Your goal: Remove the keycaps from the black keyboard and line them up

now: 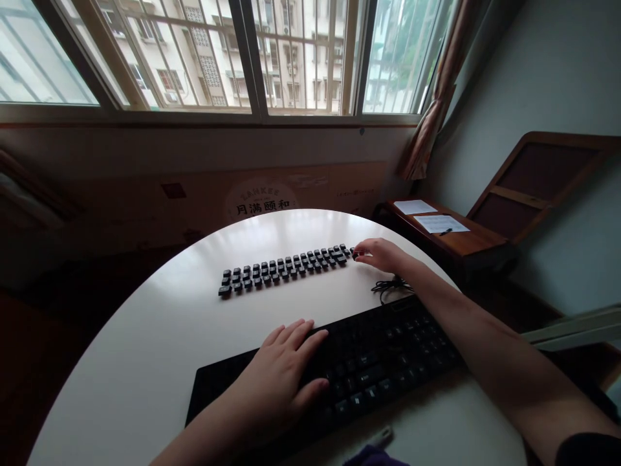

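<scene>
A black keyboard lies at a slant near the front of the white round table. My left hand rests flat on its left half with the fingers spread, hiding part of it. Beyond the keyboard, loose black keycaps stand in several rows on the tabletop. At the right end of those rows, my right hand is closed in a pinch around a dark keycap, mostly hidden by the fingertips. Below that hand, the bundled keyboard cable lies behind the keyboard, close to my right forearm.
The white table has a curved far edge. At the front edge are a purple cloth and a small pale stick-like object. To the right, a wooden side table carries papers and a pen.
</scene>
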The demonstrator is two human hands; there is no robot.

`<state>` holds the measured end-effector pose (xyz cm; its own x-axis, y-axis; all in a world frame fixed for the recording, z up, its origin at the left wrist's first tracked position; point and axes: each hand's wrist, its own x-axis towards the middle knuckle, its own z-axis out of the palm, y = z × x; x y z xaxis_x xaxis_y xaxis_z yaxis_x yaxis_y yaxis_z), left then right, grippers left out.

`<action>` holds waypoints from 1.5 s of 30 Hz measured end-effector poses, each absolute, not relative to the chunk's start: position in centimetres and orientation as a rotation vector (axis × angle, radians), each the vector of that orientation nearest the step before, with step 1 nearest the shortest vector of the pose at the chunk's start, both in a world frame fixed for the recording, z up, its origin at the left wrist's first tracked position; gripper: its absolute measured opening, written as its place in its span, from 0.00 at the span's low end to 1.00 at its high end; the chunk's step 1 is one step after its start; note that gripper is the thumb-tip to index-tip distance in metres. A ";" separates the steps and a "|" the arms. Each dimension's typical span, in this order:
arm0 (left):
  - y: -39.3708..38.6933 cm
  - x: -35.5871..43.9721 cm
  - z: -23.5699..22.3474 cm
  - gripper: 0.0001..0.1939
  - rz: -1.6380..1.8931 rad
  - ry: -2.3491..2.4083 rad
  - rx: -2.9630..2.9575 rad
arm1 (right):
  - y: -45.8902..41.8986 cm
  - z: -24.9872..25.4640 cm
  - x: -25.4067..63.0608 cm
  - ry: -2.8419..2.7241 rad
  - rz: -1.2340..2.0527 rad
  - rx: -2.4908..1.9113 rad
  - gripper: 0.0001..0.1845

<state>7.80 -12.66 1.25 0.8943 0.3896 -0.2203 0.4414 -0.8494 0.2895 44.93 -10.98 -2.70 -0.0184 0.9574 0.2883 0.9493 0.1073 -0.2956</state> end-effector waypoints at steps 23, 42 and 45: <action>-12.5 7.7 0.7 0.34 -0.164 0.612 2.710 | -10.4 -4.1 44.5 -1.899 -0.078 -1.946 0.07; -12.5 7.7 0.8 0.35 -0.165 0.612 2.715 | -10.8 -3.3 43.9 -1.864 -0.144 -1.898 0.10; -12.5 7.7 0.9 0.35 -0.157 0.611 2.715 | -11.0 -3.0 43.6 -1.825 -0.193 -1.873 0.12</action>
